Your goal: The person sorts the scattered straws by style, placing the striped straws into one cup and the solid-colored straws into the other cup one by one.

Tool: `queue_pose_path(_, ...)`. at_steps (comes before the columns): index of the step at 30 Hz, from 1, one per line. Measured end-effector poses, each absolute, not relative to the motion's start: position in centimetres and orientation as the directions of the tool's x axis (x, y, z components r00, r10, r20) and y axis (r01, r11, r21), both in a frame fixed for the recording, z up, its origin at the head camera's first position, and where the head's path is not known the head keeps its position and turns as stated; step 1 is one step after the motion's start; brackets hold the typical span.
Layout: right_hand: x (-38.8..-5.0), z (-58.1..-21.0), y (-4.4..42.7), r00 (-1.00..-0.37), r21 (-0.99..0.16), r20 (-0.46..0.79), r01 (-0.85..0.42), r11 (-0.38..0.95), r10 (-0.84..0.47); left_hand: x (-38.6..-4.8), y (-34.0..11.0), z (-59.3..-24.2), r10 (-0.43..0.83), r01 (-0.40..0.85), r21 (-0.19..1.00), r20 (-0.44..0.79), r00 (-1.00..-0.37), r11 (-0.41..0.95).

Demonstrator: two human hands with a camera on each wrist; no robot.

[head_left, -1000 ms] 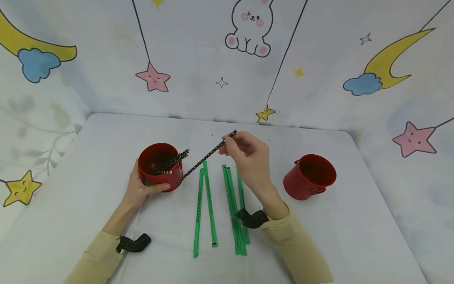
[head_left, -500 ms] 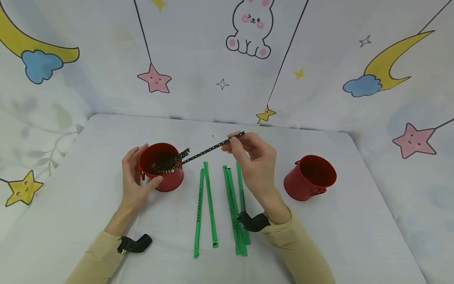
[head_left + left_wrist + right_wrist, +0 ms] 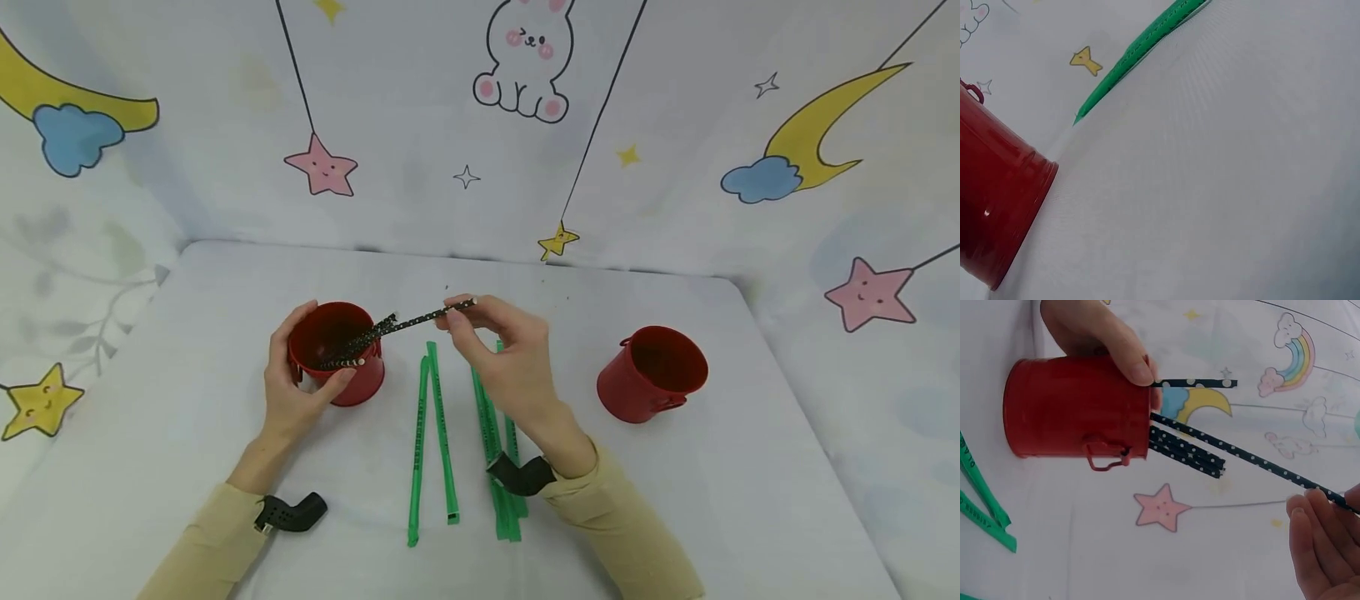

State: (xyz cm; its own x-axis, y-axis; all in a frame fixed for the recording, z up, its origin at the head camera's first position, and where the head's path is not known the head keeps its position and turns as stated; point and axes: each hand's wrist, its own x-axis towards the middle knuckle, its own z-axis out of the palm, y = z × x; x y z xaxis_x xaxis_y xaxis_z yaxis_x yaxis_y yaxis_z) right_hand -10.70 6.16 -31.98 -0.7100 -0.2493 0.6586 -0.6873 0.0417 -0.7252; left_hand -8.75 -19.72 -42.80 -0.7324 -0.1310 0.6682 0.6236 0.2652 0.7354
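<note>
Bench (image 3: 750,500): white under my work, its near edge cut off by the head view.
Left red bucket (image 3: 360,385): stood on the bench, mouth up; only part of its side entered the left wrist view.
Right red bucket (image 3: 626,392): stood well apart, mouth up, too dark inside for me to make out the bottom.
Left hand (image 3: 288,402): fingers clamped on the left red bucket, my thumb at the near rim, the others partly hidden behind its wall.
Right hand (image 3: 517,362): thumb and fingers pinched together on the held straw (image 3: 416,320), cut off at the right wrist view's edge.
Green strips (image 3: 417,458): lay lengthwise away from me; my right arm hid some, so I couldn't count them.
Straw bunch (image 3: 365,342): black, white-dotted, leaning out over the bucket's right rim, lower parts hidden inside.
Held straw: above the bench, long axis slanting from my fingers down leftward to the left red bucket's mouth, where its lower end was lost among the others.
</note>
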Motion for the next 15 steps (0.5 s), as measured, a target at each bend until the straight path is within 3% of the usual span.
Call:
queue_pose_path(6, -10.7, -32.5, 5.7, -0.68, -0.704, 0.662, -0.709, 0.052, -0.315, -9.0, -19.8, -43.2, -0.126, 0.635, 0.728, 0.677, -0.725, 0.258)
queue_pose_path(15, -10.6, -33.2, 5.2, -0.691, -0.702, 0.597, -0.696, 0.151, -0.408, -8.9, -19.8, -43.3, -0.121, 0.628, 0.739, 0.666, -0.736, 0.245)
